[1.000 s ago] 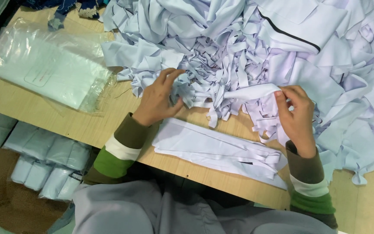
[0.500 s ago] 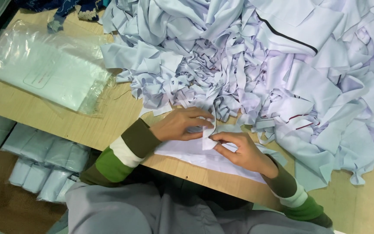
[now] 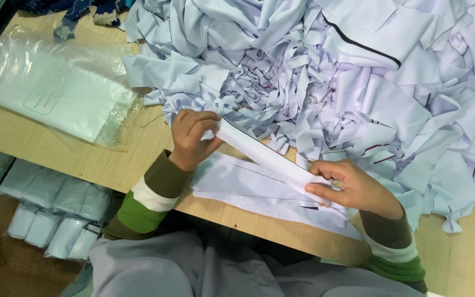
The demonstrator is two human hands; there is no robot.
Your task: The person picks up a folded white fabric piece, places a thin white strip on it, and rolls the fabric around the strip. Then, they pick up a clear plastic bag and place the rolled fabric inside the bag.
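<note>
- Left hand (image 3: 192, 137): fingers closed on the upper end of a folded white fabric strip (image 3: 268, 158), held raised above the worktop (image 3: 83, 159), near 10 o'clock from the strip's middle.
- Right hand (image 3: 353, 188): fingers pinched on the strip's lower end, near 4 o'clock; the strip runs taut and slanted between the two hands.
- Step in hand, as judged: the strip is stretched and straightened between both hands, directly above a flat stack of similar white strips (image 3: 248, 190) lying at the worktop's near edge.
- What a next move would call for, as judged: both ends kept level and edges aligned with the stack below, since the cloth is limp and would skew if one end slackens.
- Heap of white fabric offcuts (image 3: 325, 77): fills the worktop from 11 to 3 o'clock, its loose tails reaching close to the strip and stack; these could snag or mix in.
- Clear plastic bag with pale folded cloth (image 3: 56, 99): at 9 o'clock, well apart from the hands.
- Bagged bundles of pale rolls (image 3: 45, 214): below the worktop at 8 o'clock.
</note>
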